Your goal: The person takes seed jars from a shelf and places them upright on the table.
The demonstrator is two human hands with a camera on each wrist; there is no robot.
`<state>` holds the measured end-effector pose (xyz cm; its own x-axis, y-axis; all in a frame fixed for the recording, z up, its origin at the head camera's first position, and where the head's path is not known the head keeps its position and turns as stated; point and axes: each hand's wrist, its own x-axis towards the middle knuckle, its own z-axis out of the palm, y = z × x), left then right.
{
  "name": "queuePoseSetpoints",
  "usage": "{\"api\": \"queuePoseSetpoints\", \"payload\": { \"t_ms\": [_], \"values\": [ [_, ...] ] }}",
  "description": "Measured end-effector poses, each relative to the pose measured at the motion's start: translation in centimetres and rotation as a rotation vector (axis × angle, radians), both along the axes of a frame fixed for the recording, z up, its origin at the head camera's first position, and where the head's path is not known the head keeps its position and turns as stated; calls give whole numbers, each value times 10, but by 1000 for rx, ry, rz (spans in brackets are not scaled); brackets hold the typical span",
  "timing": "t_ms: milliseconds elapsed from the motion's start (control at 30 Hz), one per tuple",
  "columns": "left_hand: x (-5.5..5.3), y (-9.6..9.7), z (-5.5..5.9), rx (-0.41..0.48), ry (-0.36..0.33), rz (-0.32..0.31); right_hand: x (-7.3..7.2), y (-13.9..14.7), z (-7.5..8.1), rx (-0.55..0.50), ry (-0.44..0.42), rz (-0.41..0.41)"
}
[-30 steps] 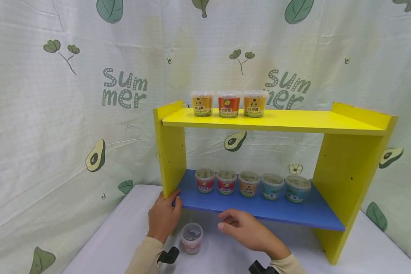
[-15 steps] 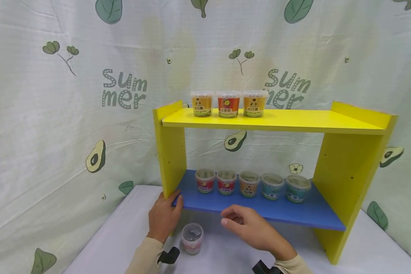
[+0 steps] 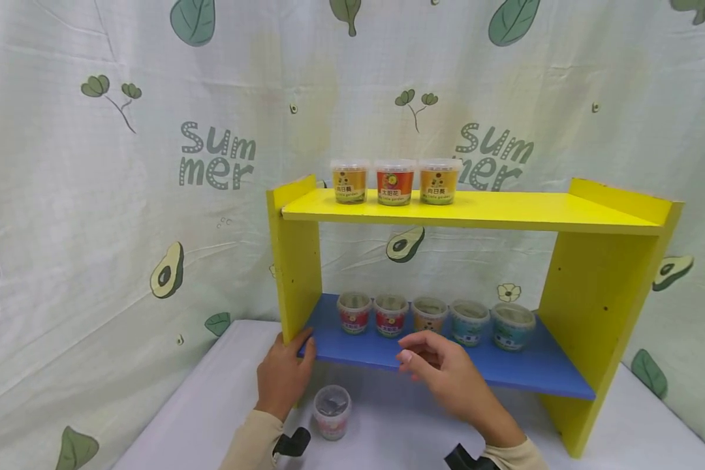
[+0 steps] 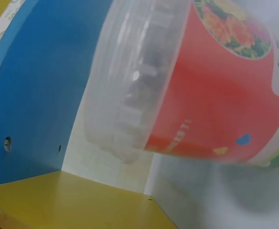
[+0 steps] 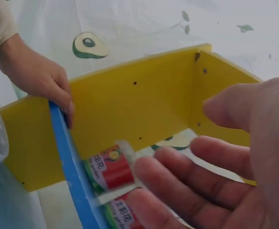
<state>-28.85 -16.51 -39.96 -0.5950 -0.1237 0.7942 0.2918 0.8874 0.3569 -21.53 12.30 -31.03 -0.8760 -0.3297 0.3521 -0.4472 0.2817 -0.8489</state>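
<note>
My left hand (image 3: 284,375) grips the front edge of the shelf unit's left yellow side panel (image 3: 296,274), where it meets the blue lower shelf (image 3: 358,349). Just below that hand, a lidded plastic cup (image 3: 331,418) stands on the table; its red flower label (image 4: 220,95) fills much of the left wrist view. My right hand (image 3: 446,372) hovers at the blue shelf's front edge, fingers loosely bent and holding nothing. Behind it, several clear cups line the blue shelf: a red-labelled cup (image 3: 354,316) at the left, a blue-labelled cup (image 3: 512,329) at the right.
On the yellow top shelf (image 3: 517,205) stand three lidded cups, a red-labelled one (image 3: 395,186) between two orange-labelled ones. The right yellow side panel (image 3: 611,313) reaches down to the white table (image 3: 211,391). A printed curtain (image 3: 123,215) hangs behind.
My right hand has moved rightward and slightly up, now overlapping the blue shelf's front edge and the middle cup in the head view. The left hand stays on the panel, and the cups have not moved.
</note>
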Motion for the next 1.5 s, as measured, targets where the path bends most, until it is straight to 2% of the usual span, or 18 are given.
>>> {"api": "queuePoseSetpoints", "payload": {
  "t_ms": [233, 367, 600, 900, 1000, 1267, 1500],
  "values": [
    [-1, 0, -5, 12, 11, 10, 9, 16, 24, -54, 172, -86],
    [-1, 1, -5, 16, 6, 11, 14, 27, 45, -16, 297, -111],
    [-1, 2, -4, 14, 15, 11, 19, 42, 77, 63, 489, -221],
    [-5, 3, -5, 24, 16, 4, 24, 53, 121, 2, 685, -312],
    [-4, 3, -5, 25, 21, 5, 25, 54, 136, -11, 709, -343],
    [-3, 2, -5, 20, 44, -2, 29, 56, 170, -6, 736, -345],
    [-1, 2, -5, 29, 47, -2, 28, 59, 190, -46, 702, -387]
  ]
}}
